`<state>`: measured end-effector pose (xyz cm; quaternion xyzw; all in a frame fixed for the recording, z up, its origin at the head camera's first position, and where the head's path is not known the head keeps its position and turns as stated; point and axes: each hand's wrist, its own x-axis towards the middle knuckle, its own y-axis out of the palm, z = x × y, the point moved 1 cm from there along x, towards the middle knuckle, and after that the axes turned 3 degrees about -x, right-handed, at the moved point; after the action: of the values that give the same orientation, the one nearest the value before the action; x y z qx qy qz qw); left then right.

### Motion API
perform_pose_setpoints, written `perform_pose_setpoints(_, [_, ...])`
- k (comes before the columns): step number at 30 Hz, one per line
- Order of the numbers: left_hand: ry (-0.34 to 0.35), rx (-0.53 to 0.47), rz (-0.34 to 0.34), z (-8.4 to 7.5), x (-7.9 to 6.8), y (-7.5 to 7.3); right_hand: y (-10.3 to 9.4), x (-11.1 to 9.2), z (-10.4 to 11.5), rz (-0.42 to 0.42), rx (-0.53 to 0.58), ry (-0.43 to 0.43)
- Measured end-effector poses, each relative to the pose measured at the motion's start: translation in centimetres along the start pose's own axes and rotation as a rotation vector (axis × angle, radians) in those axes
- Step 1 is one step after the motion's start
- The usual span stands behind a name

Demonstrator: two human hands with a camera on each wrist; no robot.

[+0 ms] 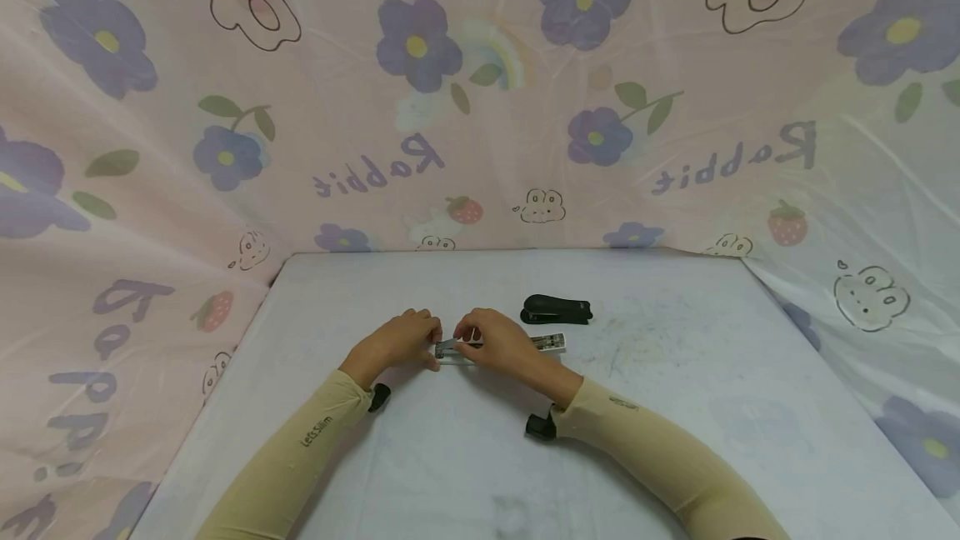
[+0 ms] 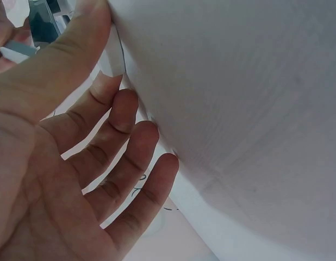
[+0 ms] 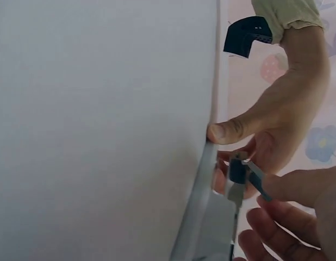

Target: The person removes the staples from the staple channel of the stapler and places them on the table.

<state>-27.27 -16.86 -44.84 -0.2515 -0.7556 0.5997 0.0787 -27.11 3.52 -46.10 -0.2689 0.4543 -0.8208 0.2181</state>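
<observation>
A white stapler point(image 1: 553, 344) lies opened out on the table, with its metal inside showing. My left hand point(image 1: 401, 344) grips the stapler's left end, thumb on the near side and fingers on the far side; the right wrist view shows this left hand point(image 3: 293, 103) at the tip. Between thumb and forefinger, my right hand point(image 1: 498, 348) pinches a small grey strip of staples point(image 3: 257, 182) above the stapler's metal channel point(image 3: 236, 174). One end of the strip touches or nearly touches the channel; I cannot tell which. My right hand hides the stapler's middle in the head view.
A black stapler point(image 1: 557, 310) lies just behind the white one, slightly to the right. The table point(image 1: 660, 407) has a white cover, and a patterned curtain point(image 1: 495, 157) hangs along its back and sides. Dark wrist cameras point(image 1: 540, 426) sit under both sleeves.
</observation>
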Motion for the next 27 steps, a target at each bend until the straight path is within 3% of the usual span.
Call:
perform_pose_setpoints(6, [0.001,0.0,-0.011,0.0,-0.1,0.1,-0.8,-0.7,-0.1,-0.007,0.05,-0.029])
perform_pose_setpoints(13, [0.001,0.0,-0.015,0.1,-0.1,0.3,-1.1,-2.4,0.1,0.055,0.145,-0.049])
perform_pose_setpoints(21, [-0.005,0.005,-0.004,0.0,-0.2,0.2,-0.9,-4.3,0.5,0.117,0.119,-0.085])
perform_pose_setpoints(27, [-0.023,0.005,0.002,-0.1,-0.2,0.4,-0.6,-4.8,0.6,0.171,0.089,-0.064])
